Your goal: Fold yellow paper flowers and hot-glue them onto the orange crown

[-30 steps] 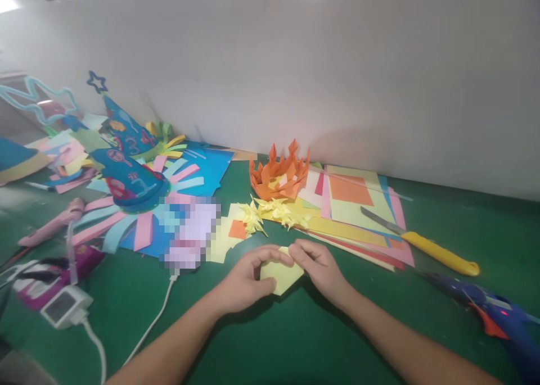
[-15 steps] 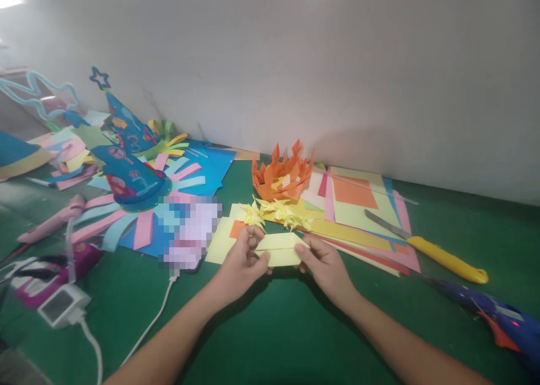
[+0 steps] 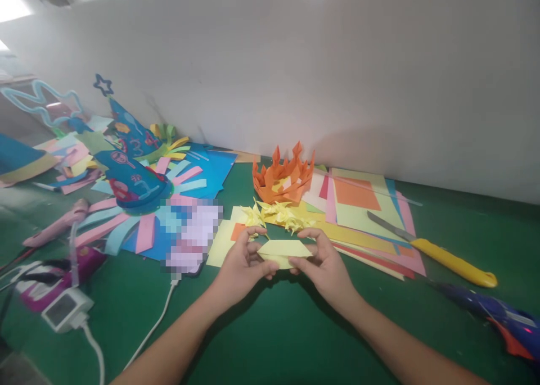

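Between my two hands is a small piece of folded pale yellow paper (image 3: 283, 249), its top a flap with slanted ends. My left hand (image 3: 243, 261) pinches its left end, thumb along the near edge and index finger raised behind. On the other end, my right hand (image 3: 323, 261) grips with thumb at the near edge and index finger lifted above the paper. Just behind lie several yellow folded-paper stars (image 3: 278, 215). Farther back stands an orange folded-paper crown (image 3: 282, 185).
Paper sheets (image 3: 358, 194) and a yellow-handled knife (image 3: 451, 259) lie to the right, with a blue glue gun (image 3: 493, 309) nearer. On the left are blue party hats (image 3: 135, 180), a pink glue gun (image 3: 59, 222), a phone (image 3: 194, 239) and a white charger (image 3: 67, 309) on the green table (image 3: 291, 340).
The paper's near half has tilted down, so less of it shows. My index fingers have lifted and my thumbs have moved inward along the near edge. The view has shifted slightly.
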Motion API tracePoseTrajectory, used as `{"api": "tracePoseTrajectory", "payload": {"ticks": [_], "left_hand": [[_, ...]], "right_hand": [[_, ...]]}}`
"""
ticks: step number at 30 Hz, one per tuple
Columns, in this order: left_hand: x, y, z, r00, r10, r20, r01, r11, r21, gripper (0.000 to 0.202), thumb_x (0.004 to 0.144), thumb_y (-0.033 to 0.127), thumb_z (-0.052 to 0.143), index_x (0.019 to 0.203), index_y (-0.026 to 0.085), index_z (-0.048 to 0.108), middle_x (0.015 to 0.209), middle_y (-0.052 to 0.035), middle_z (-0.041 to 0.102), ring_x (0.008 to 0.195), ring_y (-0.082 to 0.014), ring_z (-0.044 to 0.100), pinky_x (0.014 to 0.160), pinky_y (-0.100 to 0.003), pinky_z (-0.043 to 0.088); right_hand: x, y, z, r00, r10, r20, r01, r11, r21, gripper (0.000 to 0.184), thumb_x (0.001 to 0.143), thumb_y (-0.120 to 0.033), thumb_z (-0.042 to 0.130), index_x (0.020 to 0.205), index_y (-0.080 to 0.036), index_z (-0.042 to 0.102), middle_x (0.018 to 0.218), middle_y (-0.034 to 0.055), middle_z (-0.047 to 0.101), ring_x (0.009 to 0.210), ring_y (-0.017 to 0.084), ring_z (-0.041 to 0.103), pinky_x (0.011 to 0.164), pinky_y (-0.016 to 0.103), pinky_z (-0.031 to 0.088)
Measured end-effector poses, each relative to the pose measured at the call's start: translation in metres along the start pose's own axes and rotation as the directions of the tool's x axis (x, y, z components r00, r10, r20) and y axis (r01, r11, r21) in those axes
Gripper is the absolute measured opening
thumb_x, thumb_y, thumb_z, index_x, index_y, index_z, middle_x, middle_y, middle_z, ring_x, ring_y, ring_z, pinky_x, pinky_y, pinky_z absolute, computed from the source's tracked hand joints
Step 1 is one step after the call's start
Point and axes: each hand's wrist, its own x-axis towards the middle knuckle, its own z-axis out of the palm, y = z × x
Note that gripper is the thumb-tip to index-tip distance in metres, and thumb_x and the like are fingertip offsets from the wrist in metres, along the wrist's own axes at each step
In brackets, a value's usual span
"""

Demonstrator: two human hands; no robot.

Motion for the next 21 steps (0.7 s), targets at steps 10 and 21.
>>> {"api": "tracePoseTrajectory", "payload": {"ticks": [10, 21], "left_hand": [[0.0, 0.015, -0.013, 0.993, -0.11, 0.034, 0.11, 0.994, 0.019, 0.043, 0.065, 0.025, 0.075, 0.101, 0.014, 0.055, 0.066, 0.0012, 0.067, 0.06, -0.0112, 0.066, 0.062, -0.022, 0.053], [0.004, 0.009, -0.013, 0.986, -0.131, -0.107, 0.135, 0.99, 0.033, 0.028, 0.067, 0.036, 0.071, 0.073, 0.012, 0.058, 0.064, -0.0035, 0.069, 0.062, -0.0123, 0.066, 0.063, -0.023, 0.053]], "right_hand": [[0.005, 0.006, -0.005, 1.0, 0.024, 0.01, -0.024, 1.0, 0.011, 0.04, 0.068, -0.04, 0.072, 0.098, -0.017, 0.06, 0.081, 0.0028, 0.07, 0.056, 0.014, 0.063, 0.059, 0.029, 0.056], [0.004, 0.005, -0.005, 0.998, -0.025, -0.063, 0.017, 0.994, -0.11, 0.027, 0.069, -0.037, 0.07, 0.086, -0.017, 0.064, 0.07, 0.0018, 0.069, 0.057, 0.015, 0.064, 0.059, 0.026, 0.055]]}}
